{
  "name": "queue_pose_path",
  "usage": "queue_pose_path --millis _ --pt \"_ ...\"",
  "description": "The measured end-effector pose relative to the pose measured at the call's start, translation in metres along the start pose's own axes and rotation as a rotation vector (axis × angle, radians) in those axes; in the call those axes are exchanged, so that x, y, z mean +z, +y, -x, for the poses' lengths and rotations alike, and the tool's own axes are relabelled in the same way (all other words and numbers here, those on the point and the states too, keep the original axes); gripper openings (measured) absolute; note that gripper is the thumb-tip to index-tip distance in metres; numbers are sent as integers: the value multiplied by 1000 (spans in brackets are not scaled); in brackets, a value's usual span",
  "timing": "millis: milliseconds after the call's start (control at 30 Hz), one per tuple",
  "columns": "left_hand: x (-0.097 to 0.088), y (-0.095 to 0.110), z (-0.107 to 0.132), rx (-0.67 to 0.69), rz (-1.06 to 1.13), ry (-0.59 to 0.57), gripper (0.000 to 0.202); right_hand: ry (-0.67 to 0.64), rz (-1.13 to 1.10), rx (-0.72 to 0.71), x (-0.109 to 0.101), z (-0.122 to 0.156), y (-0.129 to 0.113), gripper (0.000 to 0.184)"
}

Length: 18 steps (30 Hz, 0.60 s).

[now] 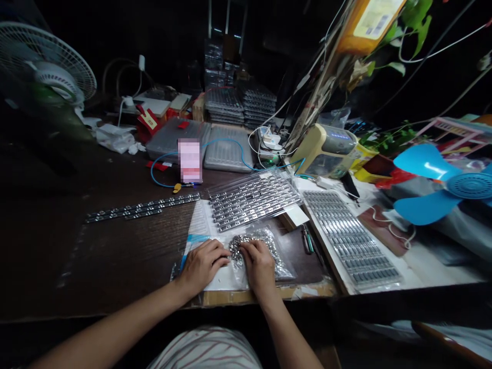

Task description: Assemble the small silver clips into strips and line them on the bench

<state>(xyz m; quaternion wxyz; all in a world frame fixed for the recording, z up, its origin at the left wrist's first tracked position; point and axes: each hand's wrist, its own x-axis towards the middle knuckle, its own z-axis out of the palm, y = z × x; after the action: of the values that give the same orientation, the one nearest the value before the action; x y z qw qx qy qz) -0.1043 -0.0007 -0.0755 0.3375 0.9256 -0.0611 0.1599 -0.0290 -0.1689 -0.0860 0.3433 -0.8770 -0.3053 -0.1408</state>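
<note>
A heap of small silvery metal parts lies on a clear plastic bag at the dark wooden table's near edge. The left hand and right hand rest fingers-down on it; I cannot tell whether they grip anything. At 12 o'clock, a clear plastic tray holds rows of parts.

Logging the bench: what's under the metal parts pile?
Under the metal parts: a clear plastic bag, then a white sheet. Left hand and right hand hide the near edge.

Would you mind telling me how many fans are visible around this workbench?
2. A white fan stands at the far left; a blue fan sits at the right edge, partly cut off. More could be hidden in the dark background.
</note>
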Motion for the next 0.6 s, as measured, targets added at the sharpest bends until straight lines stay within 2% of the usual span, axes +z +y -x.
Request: queue_pose_path --millis 467,600 --pt "0 2 0 -16 53 -15 10 1 -92 1 -4 -1 -2 14" --pt "-13 -12 -11 -46 78 74 12 -82 -98 -28 -3 -1 -16 5"
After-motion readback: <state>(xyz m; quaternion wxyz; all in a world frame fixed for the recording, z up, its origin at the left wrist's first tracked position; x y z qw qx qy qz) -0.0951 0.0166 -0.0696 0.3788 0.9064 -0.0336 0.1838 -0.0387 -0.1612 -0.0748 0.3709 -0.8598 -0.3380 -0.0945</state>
